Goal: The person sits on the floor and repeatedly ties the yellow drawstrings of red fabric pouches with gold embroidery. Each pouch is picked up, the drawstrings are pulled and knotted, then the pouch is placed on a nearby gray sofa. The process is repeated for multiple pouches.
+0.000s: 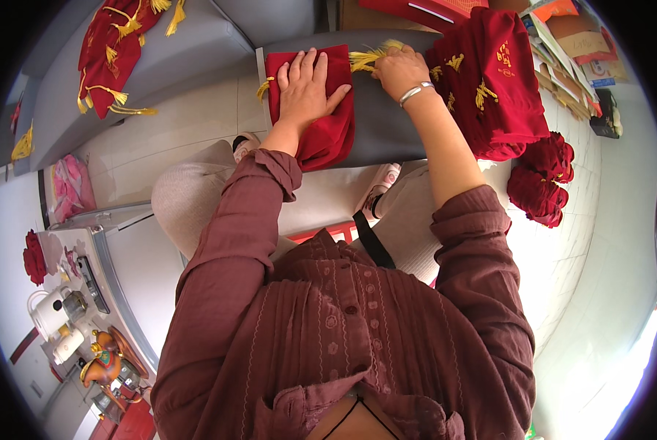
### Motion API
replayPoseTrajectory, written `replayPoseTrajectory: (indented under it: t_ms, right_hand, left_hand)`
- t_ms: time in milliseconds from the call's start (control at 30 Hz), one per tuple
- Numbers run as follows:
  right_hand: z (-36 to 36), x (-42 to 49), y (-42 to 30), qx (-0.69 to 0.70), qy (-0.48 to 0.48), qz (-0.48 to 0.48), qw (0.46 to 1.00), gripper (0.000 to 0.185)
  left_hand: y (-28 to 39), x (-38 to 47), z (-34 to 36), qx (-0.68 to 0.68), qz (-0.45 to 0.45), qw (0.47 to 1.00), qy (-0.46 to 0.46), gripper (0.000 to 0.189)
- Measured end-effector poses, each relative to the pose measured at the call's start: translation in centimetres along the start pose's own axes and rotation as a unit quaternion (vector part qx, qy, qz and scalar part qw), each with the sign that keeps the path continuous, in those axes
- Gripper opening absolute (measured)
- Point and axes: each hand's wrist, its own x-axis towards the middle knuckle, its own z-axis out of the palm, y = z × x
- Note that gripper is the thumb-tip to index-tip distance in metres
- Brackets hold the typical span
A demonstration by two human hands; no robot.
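My left hand (pixel 306 91) lies flat, fingers spread, on a red velvet drawstring pouch (pixel 336 135) on a dark grey padded seat (pixel 389 132). Yellow tassels (pixel 364 58) stick out from the pouch's right side, and my right hand (pixel 400 69), with a silver bracelet on its wrist, has its fingers curled on their far end. Another yellow tassel (pixel 263 89) hangs at the pouch's left edge. Close to the right of my right hand stands a tall stack of red velvet pouches (pixel 496 88) with yellow tassels and gold print.
More tasselled red pouches (pixel 111 60) lie on a grey sofa (pixel 196 49) at the upper left. Bundled red cloth (pixel 540 181) sits on the floor at right, below cardboard pieces (pixel 567 82). A white cabinet (pixel 147 264) at left holds a kettle (pixel 48 313) and a horse figurine (pixel 105 360).
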Motion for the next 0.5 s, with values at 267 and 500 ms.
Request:
replayPoseTrajectory:
  t_ms: [267,500]
  right_hand:
    - [-0.4,0.5,2.3,0.470,-0.238,0.035,0.849,0.037]
    - [0.7,-0.1,1.6,0.688,-0.301,0.145,0.644,0.031]
  left_hand:
    - [-0.4,-0.1,0.3,-0.002,0.001,1.000,-0.009,0.066]
    - [-1.2,-0.2,0.8,-0.078,0.014,0.996,0.042,0.056]
